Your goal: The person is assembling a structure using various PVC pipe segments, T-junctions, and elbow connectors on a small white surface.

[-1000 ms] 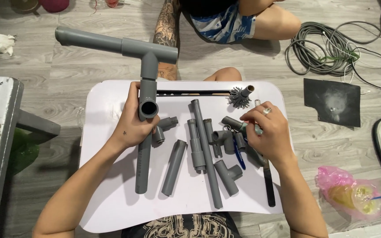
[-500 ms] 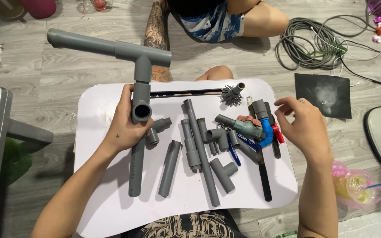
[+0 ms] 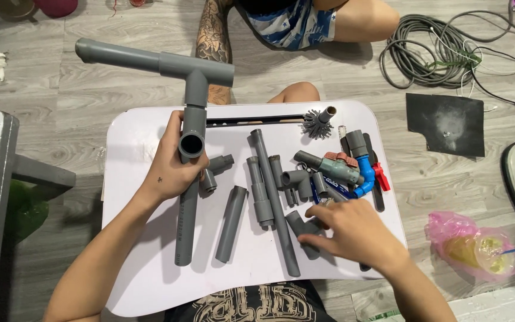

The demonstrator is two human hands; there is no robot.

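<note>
- Lower right of the frame: right hand (image 3: 356,232) lies palm down on the white table (image 3: 138,280), fingers slightly spread, fingertips touching a short grey fitting (image 3: 300,225) at the near end of the pipe row. Whether it grips the fitting cannot be told.
- Centre of the frame: loose grey pipes lie side by side on the table, among them a short pipe (image 3: 232,223) and a long pipe (image 3: 275,200).
- Left of centre: left hand (image 3: 171,170) is wrapped around a tee assembly (image 3: 193,107), fingers curled tight on its upright branch, open pipe end toward the camera. The crossbar reaches to the upper left, beyond the table edge.
- Right of centre: a grey valve (image 3: 336,169), a blue elbow (image 3: 365,176) and a red handle (image 3: 381,177) sit close together.
- Upper centre: a round brush (image 3: 316,124) rests at the far table edge.
- Top of the frame: another person's leg (image 3: 213,45) rests on the floor; a cable coil (image 3: 430,50) lies at upper right.
</note>
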